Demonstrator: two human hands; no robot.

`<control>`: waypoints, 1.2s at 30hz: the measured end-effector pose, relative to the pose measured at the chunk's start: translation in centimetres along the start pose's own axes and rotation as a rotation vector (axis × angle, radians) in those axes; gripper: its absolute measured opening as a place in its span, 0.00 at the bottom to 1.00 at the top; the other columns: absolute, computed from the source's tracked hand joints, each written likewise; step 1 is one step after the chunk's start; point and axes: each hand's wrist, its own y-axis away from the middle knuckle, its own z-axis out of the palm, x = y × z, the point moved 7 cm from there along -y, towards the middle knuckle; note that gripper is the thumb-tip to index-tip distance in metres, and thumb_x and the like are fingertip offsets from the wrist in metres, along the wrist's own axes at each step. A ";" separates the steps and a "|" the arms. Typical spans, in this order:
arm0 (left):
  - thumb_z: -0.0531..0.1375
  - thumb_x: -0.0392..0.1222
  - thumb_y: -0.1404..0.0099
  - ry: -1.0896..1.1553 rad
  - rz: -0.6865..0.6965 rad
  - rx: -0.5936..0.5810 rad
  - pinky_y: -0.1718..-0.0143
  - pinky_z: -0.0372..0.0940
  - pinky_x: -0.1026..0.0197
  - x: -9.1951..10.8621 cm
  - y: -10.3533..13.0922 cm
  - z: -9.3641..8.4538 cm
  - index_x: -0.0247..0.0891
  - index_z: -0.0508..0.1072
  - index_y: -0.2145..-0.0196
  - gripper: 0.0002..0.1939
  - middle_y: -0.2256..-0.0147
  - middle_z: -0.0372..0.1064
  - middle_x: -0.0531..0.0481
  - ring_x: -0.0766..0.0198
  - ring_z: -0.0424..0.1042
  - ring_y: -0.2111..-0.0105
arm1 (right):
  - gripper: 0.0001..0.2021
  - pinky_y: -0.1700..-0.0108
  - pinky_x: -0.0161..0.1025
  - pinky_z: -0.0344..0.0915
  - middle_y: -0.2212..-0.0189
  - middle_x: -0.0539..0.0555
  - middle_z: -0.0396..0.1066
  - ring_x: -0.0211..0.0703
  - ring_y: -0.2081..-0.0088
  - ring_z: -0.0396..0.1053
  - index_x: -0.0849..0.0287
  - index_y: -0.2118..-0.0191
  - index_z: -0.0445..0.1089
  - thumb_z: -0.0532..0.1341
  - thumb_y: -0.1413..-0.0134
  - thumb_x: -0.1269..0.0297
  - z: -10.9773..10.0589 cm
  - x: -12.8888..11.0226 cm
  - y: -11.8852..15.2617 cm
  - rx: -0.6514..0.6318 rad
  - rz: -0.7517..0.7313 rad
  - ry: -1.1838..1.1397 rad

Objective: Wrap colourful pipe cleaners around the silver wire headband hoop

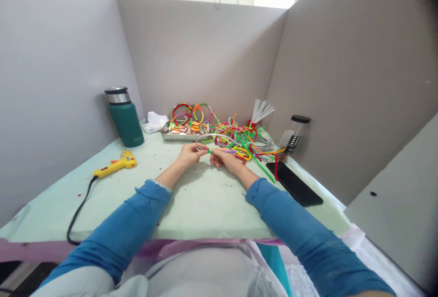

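Observation:
My left hand (190, 156) pinches one side of a thin pale hoop (219, 135), which looks like a headband and arches up beyond my fingers. My right hand (222, 158) is closed at a small green piece of fuzzy wire (210, 151) on the hoop, between the fingertips of both hands. A purple stretch (230, 151) shows beside my right hand. Both hands are just above the table's middle. Close behind them spreads a tangled heap of coloured pipe cleaners (236, 135).
A metal tray (185, 137) of small pieces has colourful wrapped hoops (182, 113) on it. At left are a green bottle (126, 121) and a yellow glue gun (116, 165) with its cord. White sticks (261, 111), a clear bottle (294, 136) and a black phone (297, 185) are at right.

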 end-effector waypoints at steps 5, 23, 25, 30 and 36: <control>0.64 0.44 0.49 -0.038 0.026 -0.014 0.80 0.54 0.66 0.0 -0.1 0.0 0.32 0.77 0.66 0.14 0.86 0.63 0.56 0.71 0.58 0.85 | 0.18 0.81 0.31 0.51 0.81 0.52 0.70 0.31 0.85 0.58 0.63 0.77 0.69 0.56 0.47 0.52 0.0 0.2 0.0 -0.008 0.019 -0.034; 0.65 0.42 0.50 -0.011 -0.110 0.040 0.81 0.52 0.66 -0.5 -0.2 -0.1 0.32 0.77 0.71 0.11 0.87 0.61 0.56 0.71 0.58 0.86 | 0.17 0.79 0.32 0.52 0.80 0.50 0.68 0.32 0.82 0.59 0.61 0.74 0.70 0.56 0.45 0.52 0.1 -0.5 0.4 0.012 -0.059 0.083; 0.65 0.42 0.50 0.020 -0.128 0.045 0.81 0.52 0.66 -0.6 -0.1 0.0 0.32 0.76 0.71 0.10 0.86 0.63 0.56 0.71 0.58 0.86 | 0.17 0.79 0.32 0.53 0.81 0.49 0.66 0.32 0.82 0.59 0.61 0.74 0.70 0.55 0.44 0.53 0.2 -1.0 0.6 0.030 -0.077 0.129; 0.64 0.42 0.49 0.044 -0.125 0.032 0.82 0.52 0.66 -1.0 -0.1 0.0 0.31 0.74 0.76 0.09 0.88 0.61 0.54 0.71 0.58 0.86 | 0.17 0.76 0.34 0.55 0.85 0.47 0.61 0.35 0.81 0.58 0.59 0.74 0.70 0.53 0.41 0.55 0.3 -1.5 0.8 0.078 -0.112 0.295; 0.67 0.44 0.51 0.183 -0.247 0.077 0.82 0.56 0.65 -1.9 0.1 0.0 0.31 0.75 0.69 0.14 0.80 0.69 0.51 0.71 0.60 0.84 | 0.16 0.72 0.35 0.56 0.83 0.48 0.62 0.38 0.77 0.61 0.58 0.76 0.67 0.52 0.41 0.58 0.1 -1.7 0.9 0.180 -0.220 0.469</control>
